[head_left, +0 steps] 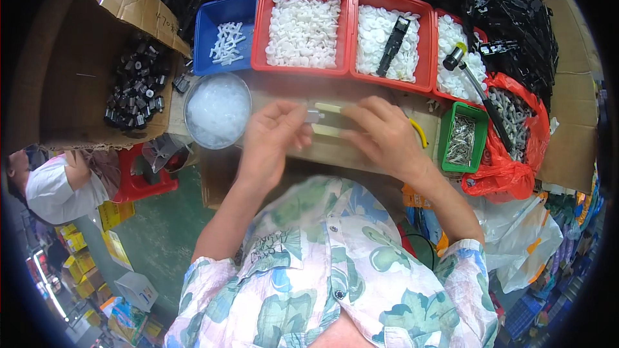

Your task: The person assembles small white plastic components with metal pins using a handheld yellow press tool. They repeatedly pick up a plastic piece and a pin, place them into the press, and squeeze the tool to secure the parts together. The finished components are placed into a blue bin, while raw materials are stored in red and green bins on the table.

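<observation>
Over the near part of the wooden bench, my left hand [274,135] pinches a small whitish-grey plastic piece [314,116] between thumb and fingertips. Facing it from the right is my right hand [383,132], its forefinger and thumb stretched out and apart. Pale yellow strips, which look like finger covers, reach from those two digits, one above and one below the piece. Whether they touch it I cannot tell. Behind my right hand, the yellow curved handle [420,133] of a tool shows in part. A round bowl [193,125] of translucent white bits stands left of my left hand.
Along the back stand a blue bin [201,16] and several red bins [258,32] of white parts. At right are a green tray [443,148] of metal pins, a hammer [476,84] and a red bag [509,177]. A cardboard box [71,109] holds black parts.
</observation>
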A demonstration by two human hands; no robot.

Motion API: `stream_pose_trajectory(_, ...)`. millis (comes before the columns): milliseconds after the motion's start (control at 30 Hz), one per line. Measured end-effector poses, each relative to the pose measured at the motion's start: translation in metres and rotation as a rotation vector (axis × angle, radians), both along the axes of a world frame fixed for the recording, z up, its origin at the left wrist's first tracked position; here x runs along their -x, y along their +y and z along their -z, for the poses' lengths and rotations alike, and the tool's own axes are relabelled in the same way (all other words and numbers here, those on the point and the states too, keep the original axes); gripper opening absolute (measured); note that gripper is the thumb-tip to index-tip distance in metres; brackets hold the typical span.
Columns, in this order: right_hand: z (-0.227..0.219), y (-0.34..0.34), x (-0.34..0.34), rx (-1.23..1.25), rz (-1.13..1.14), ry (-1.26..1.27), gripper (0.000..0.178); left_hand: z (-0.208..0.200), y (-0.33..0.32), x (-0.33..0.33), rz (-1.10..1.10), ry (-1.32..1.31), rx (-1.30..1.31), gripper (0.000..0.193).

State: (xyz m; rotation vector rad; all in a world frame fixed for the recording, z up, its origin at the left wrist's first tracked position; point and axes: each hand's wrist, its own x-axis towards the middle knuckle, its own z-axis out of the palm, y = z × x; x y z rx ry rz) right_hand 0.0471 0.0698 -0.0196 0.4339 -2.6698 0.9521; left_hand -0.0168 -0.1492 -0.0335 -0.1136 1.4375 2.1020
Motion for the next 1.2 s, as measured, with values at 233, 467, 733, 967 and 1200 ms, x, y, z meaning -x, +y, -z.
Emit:
stream_pose_trajectory(233,0.008,-0.020,0.012,0.071,0.020,0.067,0.030,0.006,0.014,-0.003,0.063,-0.044,0.046,0.018)
stream_pose_trajectory(467,0.021,-0.019,0.010,0.049,0.002,-0.004,0.020,0.021,0.020,-0.003,0.098,-0.073,-0.027,0.017)
stream_pose_trajectory(733,0.024,-0.011,0.010,0.104,0.120,0.036,0.023,0.030,0.019,-0.009,-0.004,0.046,0.017,0.018)
stream_pose_trajectory(967,0.026,-0.031,0.000,-0.112,0.236,-0.026,0.033,0.041,0.015,-0.006,-0.019,0.027,0.016,0.017)
stream_pose_trajectory(1200,0.022,-0.046,0.000,-0.044,0.305,-0.052,0.018,0.039,0.013,-0.005,0.002,0.022,0.075,0.018)
